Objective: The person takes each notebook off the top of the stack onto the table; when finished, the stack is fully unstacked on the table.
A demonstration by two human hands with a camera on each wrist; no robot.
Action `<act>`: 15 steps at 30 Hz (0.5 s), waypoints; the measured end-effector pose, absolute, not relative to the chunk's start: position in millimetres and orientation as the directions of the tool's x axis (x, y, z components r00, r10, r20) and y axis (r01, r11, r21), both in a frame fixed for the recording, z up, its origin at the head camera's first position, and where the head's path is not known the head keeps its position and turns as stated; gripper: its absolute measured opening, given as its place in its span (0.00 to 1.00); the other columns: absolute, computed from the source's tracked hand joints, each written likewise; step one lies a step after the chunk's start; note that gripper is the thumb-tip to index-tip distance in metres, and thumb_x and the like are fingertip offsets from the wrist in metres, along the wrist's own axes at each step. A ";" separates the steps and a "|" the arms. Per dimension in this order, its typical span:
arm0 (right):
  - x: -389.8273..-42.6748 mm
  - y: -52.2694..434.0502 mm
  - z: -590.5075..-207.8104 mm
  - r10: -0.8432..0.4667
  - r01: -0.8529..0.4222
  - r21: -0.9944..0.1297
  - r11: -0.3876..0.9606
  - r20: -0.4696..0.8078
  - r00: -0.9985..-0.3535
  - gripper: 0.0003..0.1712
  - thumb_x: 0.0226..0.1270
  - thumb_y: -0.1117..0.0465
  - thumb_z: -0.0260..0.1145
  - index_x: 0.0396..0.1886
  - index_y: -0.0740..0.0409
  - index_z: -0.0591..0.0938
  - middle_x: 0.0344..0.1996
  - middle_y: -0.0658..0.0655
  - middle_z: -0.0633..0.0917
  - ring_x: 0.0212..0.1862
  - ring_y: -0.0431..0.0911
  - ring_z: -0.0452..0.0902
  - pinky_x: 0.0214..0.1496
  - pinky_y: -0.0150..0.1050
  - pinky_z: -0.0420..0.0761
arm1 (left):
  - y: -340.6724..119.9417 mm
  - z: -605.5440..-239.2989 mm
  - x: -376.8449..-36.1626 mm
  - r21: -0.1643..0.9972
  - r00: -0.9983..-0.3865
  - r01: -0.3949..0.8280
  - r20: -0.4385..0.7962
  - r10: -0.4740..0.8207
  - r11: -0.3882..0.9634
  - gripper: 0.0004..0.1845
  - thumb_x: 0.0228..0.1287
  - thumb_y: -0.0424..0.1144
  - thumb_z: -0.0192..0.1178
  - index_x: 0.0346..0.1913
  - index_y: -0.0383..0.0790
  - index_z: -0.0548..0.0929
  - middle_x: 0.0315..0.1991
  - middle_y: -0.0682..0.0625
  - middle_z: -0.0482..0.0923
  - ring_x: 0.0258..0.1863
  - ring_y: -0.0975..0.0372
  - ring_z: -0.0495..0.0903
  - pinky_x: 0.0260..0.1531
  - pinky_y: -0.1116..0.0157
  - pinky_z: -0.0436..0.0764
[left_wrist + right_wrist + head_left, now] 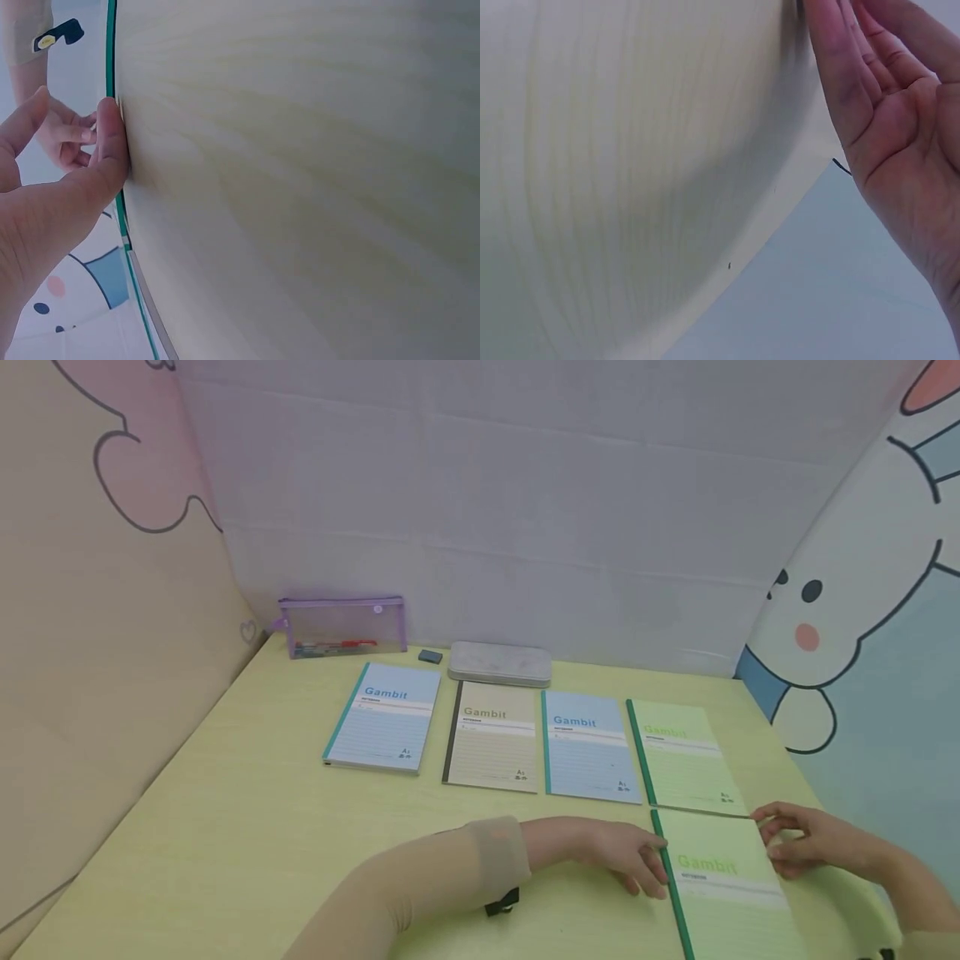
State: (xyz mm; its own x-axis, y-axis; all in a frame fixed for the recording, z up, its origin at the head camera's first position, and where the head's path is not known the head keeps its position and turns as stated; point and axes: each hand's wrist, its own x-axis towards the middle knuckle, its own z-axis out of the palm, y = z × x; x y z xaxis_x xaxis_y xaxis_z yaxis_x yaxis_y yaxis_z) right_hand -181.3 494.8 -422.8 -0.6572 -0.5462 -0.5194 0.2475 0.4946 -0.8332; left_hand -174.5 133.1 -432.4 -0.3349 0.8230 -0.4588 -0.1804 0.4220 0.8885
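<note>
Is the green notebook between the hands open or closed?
Closed. The green notebook lies flat with its front cover and "Gambit" title showing; the left hand touches its spine edge, the right hand its far edge.

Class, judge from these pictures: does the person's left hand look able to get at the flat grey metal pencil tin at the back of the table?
Probably yes. The left hand rests at the near green notebook, and only flat notebooks lie between it and the grey metal pencil tin, so nothing upright blocks a forward reach.
</note>
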 end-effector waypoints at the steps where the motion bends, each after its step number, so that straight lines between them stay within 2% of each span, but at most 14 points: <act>1: -182.4 493.1 -422.0 -0.535 0.234 -0.829 0.509 -0.517 -0.668 0.18 0.72 0.67 0.52 0.60 0.62 0.67 0.43 0.60 0.76 0.37 0.49 0.81 0.38 0.46 0.83 | 132.8 -432.5 -174.7 0.888 -0.334 -0.184 -0.459 0.823 0.421 0.38 0.62 0.28 0.59 0.73 0.41 0.55 0.43 0.51 0.81 0.35 0.66 0.80 0.39 0.69 0.80; 4: -185.9 489.5 -418.5 -0.527 0.190 -0.821 0.538 -0.504 -0.684 0.20 0.71 0.67 0.54 0.59 0.68 0.65 0.43 0.59 0.76 0.38 0.49 0.81 0.38 0.47 0.83 | 132.4 -432.6 -174.8 0.891 -0.336 -0.180 -0.454 0.825 0.417 0.37 0.62 0.28 0.59 0.72 0.41 0.57 0.46 0.51 0.80 0.36 0.66 0.80 0.39 0.69 0.80; 12: -193.5 481.7 -397.6 -0.543 0.066 -0.815 0.575 -0.441 -0.715 0.19 0.72 0.67 0.52 0.60 0.66 0.65 0.46 0.59 0.76 0.42 0.47 0.79 0.38 0.49 0.82 | 128.2 -430.0 -174.7 0.905 -0.417 -0.079 -0.411 0.811 0.418 0.36 0.59 0.30 0.63 0.70 0.47 0.63 0.55 0.55 0.78 0.36 0.67 0.79 0.36 0.70 0.80; 15: -196.9 472.7 -383.7 -0.548 -0.016 -0.801 0.598 -0.394 -0.738 0.18 0.73 0.67 0.51 0.60 0.60 0.67 0.46 0.58 0.76 0.43 0.43 0.79 0.38 0.47 0.82 | 121.1 -428.8 -178.2 0.911 -0.434 -0.028 -0.382 0.816 0.412 0.35 0.59 0.32 0.64 0.69 0.49 0.64 0.55 0.57 0.77 0.37 0.69 0.79 0.35 0.70 0.80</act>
State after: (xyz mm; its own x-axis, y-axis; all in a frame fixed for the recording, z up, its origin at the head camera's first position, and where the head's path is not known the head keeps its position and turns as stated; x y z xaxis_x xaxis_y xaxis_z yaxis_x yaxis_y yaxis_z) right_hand -196.9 472.7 -383.7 -0.7378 -0.5478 -0.3944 -0.0160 0.5983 -0.8011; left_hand -178.2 121.1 -428.8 -0.4340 0.8159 -0.3820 -0.0278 0.4117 0.9109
